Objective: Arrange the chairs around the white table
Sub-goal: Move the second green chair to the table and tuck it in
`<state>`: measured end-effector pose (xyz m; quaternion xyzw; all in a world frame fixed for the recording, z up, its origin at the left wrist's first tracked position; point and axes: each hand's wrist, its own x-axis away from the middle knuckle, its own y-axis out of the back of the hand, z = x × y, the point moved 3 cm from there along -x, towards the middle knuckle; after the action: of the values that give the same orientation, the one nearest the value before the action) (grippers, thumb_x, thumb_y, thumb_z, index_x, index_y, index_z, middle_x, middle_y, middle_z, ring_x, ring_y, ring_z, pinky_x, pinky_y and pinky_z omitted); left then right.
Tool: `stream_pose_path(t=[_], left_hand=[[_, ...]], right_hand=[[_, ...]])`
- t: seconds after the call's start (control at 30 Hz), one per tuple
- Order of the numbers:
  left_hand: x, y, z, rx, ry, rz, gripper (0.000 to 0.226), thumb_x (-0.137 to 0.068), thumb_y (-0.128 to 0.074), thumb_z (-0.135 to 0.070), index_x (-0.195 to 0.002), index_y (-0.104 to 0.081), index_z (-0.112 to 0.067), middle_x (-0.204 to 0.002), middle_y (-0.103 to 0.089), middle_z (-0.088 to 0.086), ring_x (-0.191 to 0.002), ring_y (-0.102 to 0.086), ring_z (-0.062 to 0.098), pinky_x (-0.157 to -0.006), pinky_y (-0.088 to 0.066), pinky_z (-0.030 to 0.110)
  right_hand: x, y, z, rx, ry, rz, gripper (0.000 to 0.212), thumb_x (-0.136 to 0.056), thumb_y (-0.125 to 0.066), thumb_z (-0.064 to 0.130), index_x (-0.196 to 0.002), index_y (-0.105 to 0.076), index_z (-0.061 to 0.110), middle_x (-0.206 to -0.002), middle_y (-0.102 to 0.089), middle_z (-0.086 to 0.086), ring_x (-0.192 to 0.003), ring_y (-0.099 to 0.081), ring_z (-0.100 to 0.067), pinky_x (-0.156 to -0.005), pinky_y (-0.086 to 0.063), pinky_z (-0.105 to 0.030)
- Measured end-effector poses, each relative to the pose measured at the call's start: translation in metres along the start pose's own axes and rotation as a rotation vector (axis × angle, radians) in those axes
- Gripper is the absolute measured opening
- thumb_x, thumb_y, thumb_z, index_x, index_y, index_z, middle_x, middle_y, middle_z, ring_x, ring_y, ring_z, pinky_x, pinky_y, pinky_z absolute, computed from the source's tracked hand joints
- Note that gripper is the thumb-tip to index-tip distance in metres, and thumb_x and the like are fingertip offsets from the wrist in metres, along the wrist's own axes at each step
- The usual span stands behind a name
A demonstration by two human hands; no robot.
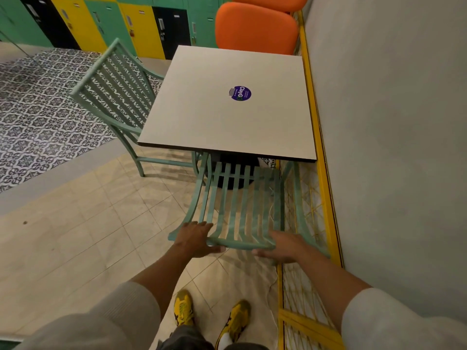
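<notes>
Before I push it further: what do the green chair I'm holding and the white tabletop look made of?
The green chair looks like painted metal: thin, curved slats with an even mint coat, though painted wood can't be ruled out. The white tabletop looks like matte laminate over a board, judging by its flat pale face and dark edge band.

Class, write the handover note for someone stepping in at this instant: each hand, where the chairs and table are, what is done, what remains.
Left hand and right hand both grip the top rail of the near green chair, its seat under the white table.
Second green chair stands at the table's left side, angled.
Orange seat is at the far side.
Left: finish seating the near chair, release, straighten the left one.
</notes>
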<state>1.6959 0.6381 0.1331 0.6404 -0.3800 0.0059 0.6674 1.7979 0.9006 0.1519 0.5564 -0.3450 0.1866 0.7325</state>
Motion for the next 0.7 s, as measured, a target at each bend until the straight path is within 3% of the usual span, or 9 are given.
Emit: stream_pose_path(t=[0.23, 0.5, 0.7], left_hand=[[0.027, 0.068, 0.087, 0.029, 0.104, -0.142, 0.118, -0.078, -0.044, -0.100, -0.167, -0.033, -0.023, -0.170, -0.042, 0.000, -0.156, -0.039, 0.027, -0.127, -0.032, 0.050], [0.056, 0.104, 0.246, 0.034, 0.212, -0.245, 0.120, -0.079, -0.041, -0.101, -0.167, -0.035, -0.020, -0.171, -0.041, 0.003, -0.157, -0.038, 0.029, -0.126, -0.032, 0.050], [0.057, 0.133, 0.375, 0.022, 0.190, -0.265, 0.116, -0.080, -0.047, -0.097, -0.166, -0.035, -0.021, -0.171, -0.041, 0.002, -0.160, -0.032, 0.030, -0.128, -0.027, 0.050]], right_hand=[[-0.025, 0.075, 0.097, 0.091, 0.144, -0.138, 0.108, -0.093, -0.037, 0.092, -0.171, -0.026, 0.018, -0.176, -0.031, -0.009, -0.160, -0.034, -0.031, -0.126, -0.031, -0.055], [-0.068, 0.124, 0.271, 0.234, 0.321, -0.257, 0.100, -0.095, -0.039, 0.089, -0.166, -0.035, 0.019, -0.170, -0.041, -0.007, -0.155, -0.040, -0.032, -0.121, -0.037, -0.056], [-0.111, 0.150, 0.401, 0.288, 0.294, -0.288, 0.103, -0.092, -0.035, 0.093, -0.165, -0.037, 0.019, -0.166, -0.046, -0.011, -0.153, -0.041, -0.034, -0.120, -0.039, -0.057]])
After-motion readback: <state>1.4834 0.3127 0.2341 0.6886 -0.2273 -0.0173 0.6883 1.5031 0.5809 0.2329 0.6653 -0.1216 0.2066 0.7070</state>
